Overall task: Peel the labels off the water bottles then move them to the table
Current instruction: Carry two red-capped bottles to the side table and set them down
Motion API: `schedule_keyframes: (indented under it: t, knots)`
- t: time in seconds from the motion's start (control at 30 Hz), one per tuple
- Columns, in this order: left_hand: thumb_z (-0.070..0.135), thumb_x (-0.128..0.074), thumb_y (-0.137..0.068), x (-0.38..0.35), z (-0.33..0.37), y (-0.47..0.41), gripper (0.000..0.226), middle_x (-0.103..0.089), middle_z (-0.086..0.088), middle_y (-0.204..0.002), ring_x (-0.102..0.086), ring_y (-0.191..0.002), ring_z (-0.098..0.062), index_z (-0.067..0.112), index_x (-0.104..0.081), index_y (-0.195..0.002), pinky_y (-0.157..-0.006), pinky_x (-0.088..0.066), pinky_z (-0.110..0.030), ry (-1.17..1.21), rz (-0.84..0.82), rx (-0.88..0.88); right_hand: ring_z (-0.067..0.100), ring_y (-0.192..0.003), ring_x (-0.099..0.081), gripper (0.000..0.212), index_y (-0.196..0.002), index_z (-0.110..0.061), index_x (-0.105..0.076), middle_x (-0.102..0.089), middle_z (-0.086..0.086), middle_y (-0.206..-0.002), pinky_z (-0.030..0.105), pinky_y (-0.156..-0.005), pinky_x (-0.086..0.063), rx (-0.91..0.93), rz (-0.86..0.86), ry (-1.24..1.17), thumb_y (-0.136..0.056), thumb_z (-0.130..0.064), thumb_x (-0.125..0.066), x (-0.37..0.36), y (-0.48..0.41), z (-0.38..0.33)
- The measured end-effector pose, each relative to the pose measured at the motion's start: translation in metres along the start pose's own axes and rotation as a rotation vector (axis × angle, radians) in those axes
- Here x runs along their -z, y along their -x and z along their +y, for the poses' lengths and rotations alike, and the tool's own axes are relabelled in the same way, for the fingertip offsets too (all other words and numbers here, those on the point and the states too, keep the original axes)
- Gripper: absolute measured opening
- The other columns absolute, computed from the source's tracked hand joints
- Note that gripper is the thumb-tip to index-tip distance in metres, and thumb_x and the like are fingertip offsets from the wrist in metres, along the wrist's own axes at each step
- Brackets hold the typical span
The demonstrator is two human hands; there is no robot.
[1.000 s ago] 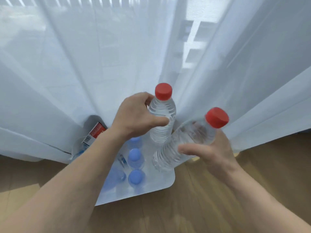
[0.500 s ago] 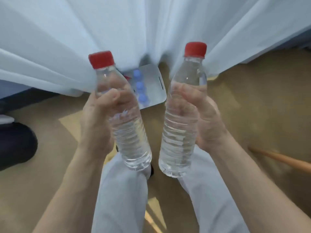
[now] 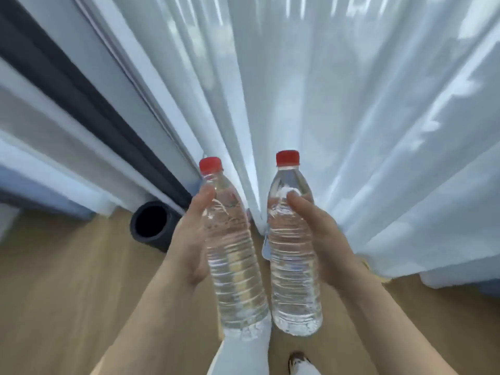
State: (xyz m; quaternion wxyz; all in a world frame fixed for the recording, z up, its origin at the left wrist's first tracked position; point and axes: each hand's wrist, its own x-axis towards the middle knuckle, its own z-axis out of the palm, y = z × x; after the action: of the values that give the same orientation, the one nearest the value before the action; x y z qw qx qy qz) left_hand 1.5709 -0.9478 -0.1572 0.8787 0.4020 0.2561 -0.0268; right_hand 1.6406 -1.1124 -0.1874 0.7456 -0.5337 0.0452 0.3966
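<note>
Two clear water bottles with red caps and no labels are held upright in front of me, side by side and slightly apart. My left hand [image 3: 189,239] grips the left bottle [image 3: 235,269] around its upper body. My right hand [image 3: 322,239] grips the right bottle [image 3: 295,277] the same way. Both bottles are full of water. No table is in view.
White sheer curtains [image 3: 351,117] hang straight ahead and to the right, reaching the wooden floor [image 3: 67,280]. A dark rolled mat [image 3: 151,226] lies on the floor at the left by a dark window frame [image 3: 81,104]. My trouser leg [image 3: 240,355] and a shoe [image 3: 299,361] show below.
The view has swung up and left: the tray with blue-capped bottles is gone from sight, and the rolled mat and window frame have appeared. Both hands still hold the bottles upright, now closer together.
</note>
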Motion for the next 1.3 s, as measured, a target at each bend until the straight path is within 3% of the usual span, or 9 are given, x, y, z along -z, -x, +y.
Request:
schedule_keyframes:
  t: [0.13,0.27,0.4,0.6,0.7,0.83,0.93,1.07,1.3]
  knots:
    - [0.043,-0.057,-0.082,-0.008,0.037,0.064,0.028,-0.047,-0.002,-0.085,-0.051,-0.07,-0.016,0.016,-0.057,-0.089,-0.063,-0.052,-0.028,0.15,0.007,-0.152,0.03,-0.079,-0.062,0.083,-0.102,-0.01,-0.071,-0.067,0.015,-0.088,0.045,-0.077,-0.049,0.084,-0.189,0.186,-0.042,-0.066,-0.08,-0.046,0.031,-0.024]
    - [0.042,-0.079,-0.062,0.003,0.04,0.133,0.046,-0.052,-0.007,-0.086,-0.054,-0.071,-0.018,0.012,-0.061,-0.093,-0.063,-0.053,-0.029,0.224,0.125,-0.347,0.027,-0.076,-0.06,0.082,-0.095,-0.008,-0.071,-0.064,0.012,-0.083,0.042,-0.073,-0.048,0.087,-0.387,0.263,-0.039,-0.066,-0.081,-0.089,0.059,-0.027]
    - [0.037,-0.066,-0.074,0.012,0.034,0.213,0.023,-0.053,-0.011,-0.081,-0.053,-0.066,-0.021,0.015,-0.068,-0.081,-0.059,-0.05,-0.029,0.204,0.351,-0.565,0.024,-0.075,-0.065,0.066,-0.096,-0.004,-0.067,-0.069,0.014,-0.082,0.035,-0.071,-0.053,0.121,-0.548,0.366,-0.056,-0.056,-0.073,-0.145,0.093,-0.012]
    - [0.051,-0.084,-0.047,0.05,0.031,0.336,0.053,-0.059,-0.016,-0.08,-0.058,-0.064,-0.025,0.015,-0.071,-0.084,-0.059,-0.053,-0.035,0.129,0.662,-0.831,0.023,-0.076,-0.064,0.068,-0.095,-0.008,-0.069,-0.068,0.025,-0.092,0.035,-0.075,-0.05,0.178,-0.81,0.495,-0.052,-0.061,-0.066,-0.237,0.159,0.015]
    - [0.046,-0.085,-0.042,0.071,0.015,0.393,0.052,-0.062,-0.018,-0.077,-0.062,-0.057,-0.024,0.012,-0.073,-0.078,-0.053,-0.055,-0.033,0.225,0.819,-0.988,0.024,-0.074,-0.069,0.056,-0.09,-0.013,-0.073,-0.073,0.016,-0.083,0.033,-0.075,-0.054,0.181,-0.883,0.521,-0.054,-0.056,-0.071,-0.277,0.188,0.043]
    - [0.058,-0.087,-0.029,0.114,-0.017,0.472,0.079,-0.064,-0.022,-0.082,-0.063,-0.06,-0.028,0.006,-0.071,-0.086,-0.058,-0.055,-0.036,0.312,1.011,-0.982,0.023,-0.072,-0.071,0.054,-0.09,-0.017,-0.075,-0.075,0.01,-0.081,0.038,-0.074,-0.056,0.176,-0.903,0.506,-0.052,-0.056,-0.072,-0.332,0.232,0.094]
    - [0.051,-0.074,-0.055,0.151,-0.033,0.529,0.05,-0.064,-0.025,-0.087,-0.062,-0.066,-0.03,0.01,-0.074,-0.084,-0.067,-0.051,-0.037,0.342,1.081,-1.012,0.021,-0.068,-0.07,0.058,-0.09,-0.016,-0.075,-0.074,0.014,-0.08,0.034,-0.067,-0.057,0.177,-0.941,0.478,-0.051,-0.058,-0.069,-0.376,0.269,0.137]
    - [0.044,-0.07,-0.062,0.198,-0.039,0.603,0.038,-0.064,-0.025,-0.082,-0.061,-0.065,-0.031,0.01,-0.074,-0.078,-0.07,-0.047,-0.039,0.31,1.103,-1.01,0.014,-0.074,-0.072,0.053,-0.092,-0.016,-0.075,-0.077,0.006,-0.082,0.014,-0.058,-0.051,0.191,-0.988,0.473,-0.054,-0.052,-0.07,-0.431,0.318,0.202]
    - [0.042,-0.07,-0.057,0.252,-0.051,0.718,0.042,-0.059,-0.021,-0.086,-0.06,-0.069,-0.028,0.013,-0.068,-0.086,-0.066,-0.05,-0.035,0.271,1.231,-1.084,0.016,-0.074,-0.072,0.051,-0.094,-0.018,-0.076,-0.077,0.004,-0.082,0.028,-0.068,-0.053,0.097,-1.123,0.54,-0.056,-0.052,-0.071,-0.509,0.397,0.295]
